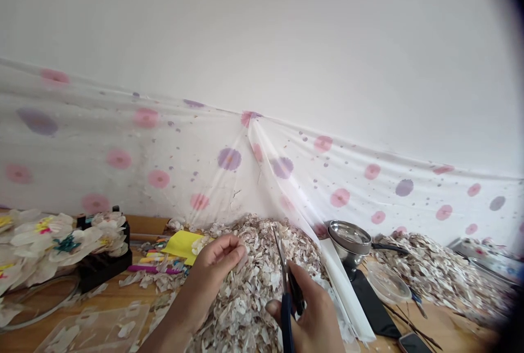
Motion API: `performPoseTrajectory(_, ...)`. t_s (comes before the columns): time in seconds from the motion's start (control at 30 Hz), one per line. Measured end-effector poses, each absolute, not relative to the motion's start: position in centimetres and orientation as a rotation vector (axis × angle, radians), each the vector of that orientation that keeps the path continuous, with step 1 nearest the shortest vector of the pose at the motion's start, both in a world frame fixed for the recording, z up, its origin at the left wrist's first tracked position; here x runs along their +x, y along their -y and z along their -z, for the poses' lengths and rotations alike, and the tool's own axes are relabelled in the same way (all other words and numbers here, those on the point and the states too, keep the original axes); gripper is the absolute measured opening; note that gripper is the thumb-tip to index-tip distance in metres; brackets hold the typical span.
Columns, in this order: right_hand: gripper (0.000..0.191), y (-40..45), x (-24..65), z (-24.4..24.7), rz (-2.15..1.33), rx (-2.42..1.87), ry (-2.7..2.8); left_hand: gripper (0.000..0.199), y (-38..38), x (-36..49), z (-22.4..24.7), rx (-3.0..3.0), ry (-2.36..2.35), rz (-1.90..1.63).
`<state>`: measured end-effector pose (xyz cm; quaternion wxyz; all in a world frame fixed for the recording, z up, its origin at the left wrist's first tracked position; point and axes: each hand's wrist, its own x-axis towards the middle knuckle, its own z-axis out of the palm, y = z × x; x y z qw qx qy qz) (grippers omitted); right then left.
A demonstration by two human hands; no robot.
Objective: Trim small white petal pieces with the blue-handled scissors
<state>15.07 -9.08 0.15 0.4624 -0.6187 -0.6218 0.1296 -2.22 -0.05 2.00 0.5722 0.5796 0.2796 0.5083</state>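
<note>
A white wall (262, 25) rises behind a wooden desk (102, 299), and a plastic sheet printed with pink and purple circles (229, 159) hangs down it to the desk's back edge. A broad heap of pale, brown-flecked flakes (241, 309) fills the middle of the desk from that edge to the front, with a second heap (434, 271) toward the right end. Over the first heap, the left hand (215, 265) is curled, its thumb and fingertips pinching what looks like a pale flake (242, 259), though the fingers partly hide it. The right hand (309, 309) closes around dark blue scissors (286, 317), their narrow blades raised just beside the pinched flake. Holding the flake at the fingertips seems sound, since it leaves the edge exposed and the knuckles well behind the blades. Toward the left end stand white flower shapes (41, 244) and a black stand (102, 268); a yellow paper (182, 246) lies near the back edge, a steel pan (350, 244) sits right of the heap, and a phone (413, 343) lies at the front edge.
</note>
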Motion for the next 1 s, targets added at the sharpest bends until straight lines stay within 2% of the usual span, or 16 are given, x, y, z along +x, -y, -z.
performPoseTrajectory(0.1,0.028,9.1,15.3,0.0,-0.442,-1.449,1.477,0.022,0.2,-2.2,-2.1,1.391,-0.661,-1.188)
performPoseTrajectory(0.27,0.048,9.0,14.6,0.0,-0.820,-1.101,1.213,0.016,0.4,-1.8,-1.9,1.523,-0.607,-1.210)
performPoseTrajectory(0.4,0.045,8.6,14.0,0.1,-1.001,-0.900,1.181,0.012,0.4,-1.3,-1.4,1.642,-0.523,-1.275)
performPoseTrajectory(0.5,0.044,8.7,13.6,-0.3,-1.010,-0.904,1.129,0.007,0.6,-1.1,-1.0,1.820,-0.566,-1.377)
performPoseTrajectory(0.57,0.042,8.9,13.3,-0.7,-0.981,-0.932,1.108,0.012,0.9,-1.0,-0.9,2.006,-0.601,-1.475)
performPoseTrajectory(0.73,0.022,9.0,13.0,-1.6,-0.894,-1.022,1.162,0.020,1.4,-0.6,-0.9,2.388,-0.470,-1.710)
performPoseTrajectory(1.0,0.023,8.3,12.1,-0.8,-0.799,-1.026,1.084,0.018,1.4,-0.2,-0.9,2.558,-0.425,-1.745)
